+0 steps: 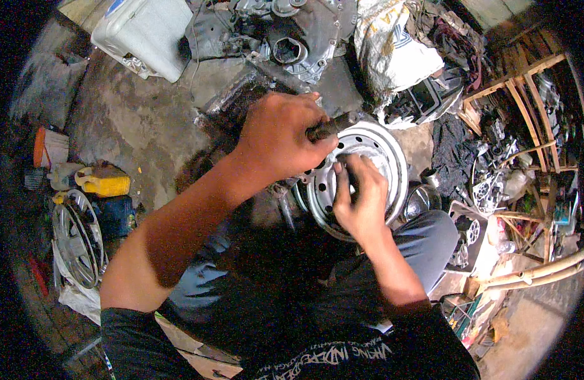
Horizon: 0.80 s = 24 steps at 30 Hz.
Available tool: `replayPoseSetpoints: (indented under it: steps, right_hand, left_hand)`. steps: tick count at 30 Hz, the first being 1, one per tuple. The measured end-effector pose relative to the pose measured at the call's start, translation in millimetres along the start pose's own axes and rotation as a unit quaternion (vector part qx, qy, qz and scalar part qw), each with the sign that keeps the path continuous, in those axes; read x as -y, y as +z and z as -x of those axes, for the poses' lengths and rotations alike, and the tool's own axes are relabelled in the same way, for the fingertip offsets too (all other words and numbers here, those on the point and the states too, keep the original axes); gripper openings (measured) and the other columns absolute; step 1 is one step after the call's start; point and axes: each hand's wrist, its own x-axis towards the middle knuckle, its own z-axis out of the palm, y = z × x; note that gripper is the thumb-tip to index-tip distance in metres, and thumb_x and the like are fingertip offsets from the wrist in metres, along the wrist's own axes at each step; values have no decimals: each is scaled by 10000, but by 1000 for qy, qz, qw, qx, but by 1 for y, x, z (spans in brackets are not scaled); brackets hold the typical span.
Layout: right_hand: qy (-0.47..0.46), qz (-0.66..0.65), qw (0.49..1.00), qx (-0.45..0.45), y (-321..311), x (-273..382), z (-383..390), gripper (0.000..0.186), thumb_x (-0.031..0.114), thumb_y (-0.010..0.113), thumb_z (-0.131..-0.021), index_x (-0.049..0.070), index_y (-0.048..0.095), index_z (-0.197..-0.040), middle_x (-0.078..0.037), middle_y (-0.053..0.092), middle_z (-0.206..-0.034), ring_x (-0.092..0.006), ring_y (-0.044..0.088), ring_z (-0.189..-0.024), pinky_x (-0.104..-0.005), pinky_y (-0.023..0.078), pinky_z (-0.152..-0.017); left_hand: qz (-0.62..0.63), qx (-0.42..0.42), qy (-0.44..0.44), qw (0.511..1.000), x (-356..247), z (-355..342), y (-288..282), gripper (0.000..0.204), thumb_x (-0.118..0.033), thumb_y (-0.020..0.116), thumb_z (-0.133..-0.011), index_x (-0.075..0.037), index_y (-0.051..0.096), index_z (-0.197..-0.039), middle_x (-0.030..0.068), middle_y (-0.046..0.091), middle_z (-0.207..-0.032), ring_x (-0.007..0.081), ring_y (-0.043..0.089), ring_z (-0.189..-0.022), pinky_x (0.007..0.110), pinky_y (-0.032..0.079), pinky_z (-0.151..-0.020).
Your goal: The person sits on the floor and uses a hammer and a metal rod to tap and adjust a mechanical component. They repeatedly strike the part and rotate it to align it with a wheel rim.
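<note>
A silver steel wheel rim (391,166) with round holes lies between my knees, below both hands. My left hand (280,135) is closed round a dark metal bar (335,126), raised over the upper left of the rim; one end of the bar points up to the right. My right hand (361,193) rests at the rim's center with bent fingers and thumb closed on something I cannot make out, hidden by the fingers.
Greasy metal housings (304,47), a white box (143,38) and a white sack (399,50) lie ahead. At left are yellow jugs (105,182) and loose wheel covers (76,240). Wooden racks (526,120) and scattered parts stand at right, beside a chrome bowl-shaped piece (420,201).
</note>
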Motion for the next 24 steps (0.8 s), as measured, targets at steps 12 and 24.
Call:
replayPoseSetpoints:
  steps: [12, 24]
  right_hand:
    - [9, -1, 1000, 6, 0, -2, 4, 107, 35, 634, -869, 9, 654, -970, -230, 586, -703, -450, 604, -690, -522, 482, -635]
    - [8, 7, 999, -35, 6, -2, -12, 53, 54, 636, -876, 12, 632, -907, -246, 605, -733, -452, 610, -689, -528, 474, -626]
  left_hand:
    - [-10, -1, 9, 1000, 2, 2, 2, 274, -276, 824, -703, -26, 722, -749, 189, 727, -852, 373, 731, -887, 466, 582, -756]
    - [-2, 5, -10, 1000, 0, 3, 1, 269, -280, 815, -713, -31, 723, -758, 194, 718, -839, 374, 729, -898, 462, 583, -773]
